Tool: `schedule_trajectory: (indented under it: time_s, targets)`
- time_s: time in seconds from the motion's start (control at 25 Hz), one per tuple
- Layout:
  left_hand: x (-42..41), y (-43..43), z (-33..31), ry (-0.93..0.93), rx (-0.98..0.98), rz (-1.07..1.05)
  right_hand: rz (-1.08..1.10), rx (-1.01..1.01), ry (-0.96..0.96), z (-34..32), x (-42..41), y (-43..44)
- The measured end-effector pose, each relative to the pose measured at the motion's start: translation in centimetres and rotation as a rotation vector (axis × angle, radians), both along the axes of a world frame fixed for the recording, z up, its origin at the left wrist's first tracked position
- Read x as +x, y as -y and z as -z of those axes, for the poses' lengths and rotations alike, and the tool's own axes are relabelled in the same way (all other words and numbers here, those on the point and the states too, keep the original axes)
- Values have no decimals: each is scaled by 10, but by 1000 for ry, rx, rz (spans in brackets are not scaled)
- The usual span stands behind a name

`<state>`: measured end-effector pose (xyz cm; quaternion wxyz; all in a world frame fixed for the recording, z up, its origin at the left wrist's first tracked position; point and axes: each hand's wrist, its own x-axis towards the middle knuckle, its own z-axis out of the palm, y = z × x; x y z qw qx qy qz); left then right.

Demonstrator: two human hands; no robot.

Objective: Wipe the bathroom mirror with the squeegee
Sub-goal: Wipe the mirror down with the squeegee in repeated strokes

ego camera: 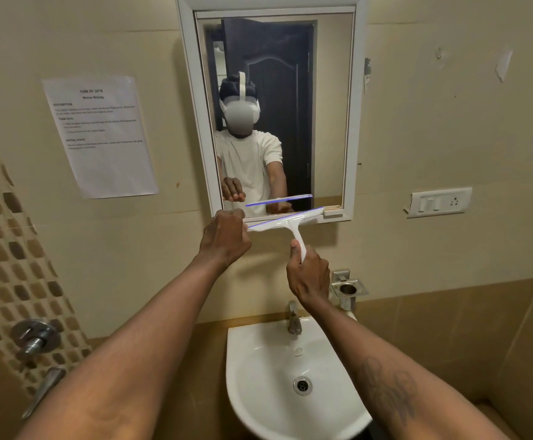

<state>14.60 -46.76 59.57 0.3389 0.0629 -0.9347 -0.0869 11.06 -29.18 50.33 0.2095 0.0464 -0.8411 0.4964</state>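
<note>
White sink (258, 360), tap (294, 319) at rim.

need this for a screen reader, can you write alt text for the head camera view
A right hand holds a white squeegee by its handle at the bottom edge of a wall mirror, while the left hand touches the blade's left end. Below are a white sink and tap; a printed sheet hangs on the wall to the left.

Two hands are up: the left hand (225, 238) and the right hand (309, 274). There is one squeegee (285, 222), one mirror (328, 106) and one sink (258, 360). One paper sheet (100, 136) and one switch plate (438, 202) hang on the wall.
</note>
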Motion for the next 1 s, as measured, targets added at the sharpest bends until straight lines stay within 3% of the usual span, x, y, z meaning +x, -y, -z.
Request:
schedule_trajectory:
  time_s: [0.52, 1.0]
  targets:
    - [-1, 19, -147, -279, -30, 23, -35, -140, -392, -185, -27, 41]
    - [-12, 26, -224, -480, -130, 27, -61, -199, -554, -303, -58, 58]
